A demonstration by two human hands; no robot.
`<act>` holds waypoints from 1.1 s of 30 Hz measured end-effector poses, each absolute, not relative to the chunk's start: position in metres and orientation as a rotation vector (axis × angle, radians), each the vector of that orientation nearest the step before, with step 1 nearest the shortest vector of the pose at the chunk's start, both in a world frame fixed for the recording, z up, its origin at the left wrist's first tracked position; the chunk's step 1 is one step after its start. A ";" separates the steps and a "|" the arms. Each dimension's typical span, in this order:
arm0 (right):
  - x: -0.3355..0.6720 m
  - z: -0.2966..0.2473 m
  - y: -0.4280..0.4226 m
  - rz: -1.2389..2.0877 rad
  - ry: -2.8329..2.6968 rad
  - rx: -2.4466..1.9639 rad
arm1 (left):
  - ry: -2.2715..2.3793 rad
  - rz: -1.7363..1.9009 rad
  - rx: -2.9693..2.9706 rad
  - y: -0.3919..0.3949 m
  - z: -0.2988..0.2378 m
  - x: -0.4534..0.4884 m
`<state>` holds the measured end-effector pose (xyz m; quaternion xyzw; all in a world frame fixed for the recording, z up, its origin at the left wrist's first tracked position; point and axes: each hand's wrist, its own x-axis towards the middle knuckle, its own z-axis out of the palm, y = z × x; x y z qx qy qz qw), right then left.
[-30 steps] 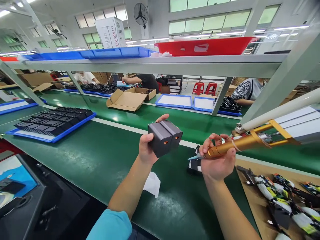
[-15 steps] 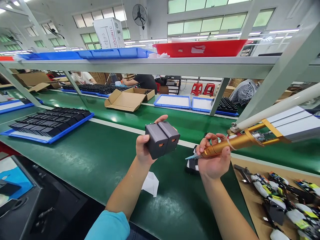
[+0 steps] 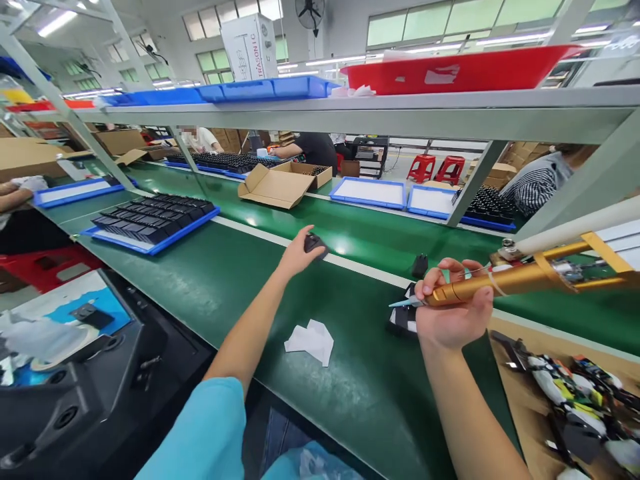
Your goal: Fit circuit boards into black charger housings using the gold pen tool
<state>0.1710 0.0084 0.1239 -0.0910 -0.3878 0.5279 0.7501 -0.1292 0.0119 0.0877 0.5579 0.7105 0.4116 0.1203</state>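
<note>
My left hand [image 3: 299,252] reaches far out over the green conveyor belt [image 3: 215,293], its fingers closed on a dark grey charger block [image 3: 316,244] that sits low at the belt's white stripe. A second small dark charger [image 3: 419,265] stands alone on the belt to its right. Nearer to me, my right hand [image 3: 453,312] grips a gold pen-shaped tool [image 3: 505,282] whose fine tip points left. Beneath that hand lies a small black and white part [image 3: 400,320].
A crumpled white paper [image 3: 311,340] lies on the belt. A blue tray of dark chargers [image 3: 150,223] sits at left, an open cardboard box [image 3: 280,187] beyond. A board of circuit parts [image 3: 575,393] is at right, a black machine [image 3: 75,400] at lower left. People work across the belt.
My left hand, which held two chargers up side by side, has stretched forward and down to the belt. One charger now stands apart on the belt. The right hand has barely moved.
</note>
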 end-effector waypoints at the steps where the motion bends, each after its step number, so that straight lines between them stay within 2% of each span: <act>1: 0.171 0.124 0.008 1.158 -0.847 -0.193 | 2.258 1.091 1.599 0.015 0.077 -0.150; 4: 0.169 0.123 0.008 1.172 -0.847 -0.185 | 2.628 0.687 1.460 0.017 0.053 -0.208; 10: 0.166 0.122 0.007 1.163 -0.834 -0.195 | 2.615 0.456 1.443 0.013 0.034 -0.259; 12: 0.165 0.122 0.005 1.170 -0.842 -0.206 | 2.730 0.485 1.477 0.017 0.033 -0.253; 15: 0.164 0.122 0.003 1.174 -0.873 -0.214 | 2.848 0.769 1.717 0.034 0.034 -0.216; 19: 0.163 0.122 -0.001 1.186 -0.910 -0.209 | 2.200 0.992 2.142 0.083 0.026 -0.116; 22: 0.162 0.122 -0.002 1.185 -0.921 -0.193 | 1.716 0.947 2.031 0.130 0.013 -0.041; 28: 0.161 0.121 -0.001 1.161 -0.917 -0.194 | 1.611 0.892 1.905 0.194 0.002 0.016; 33: 0.161 0.121 0.002 1.175 -0.911 -0.160 | 1.588 0.879 1.838 0.182 0.011 0.000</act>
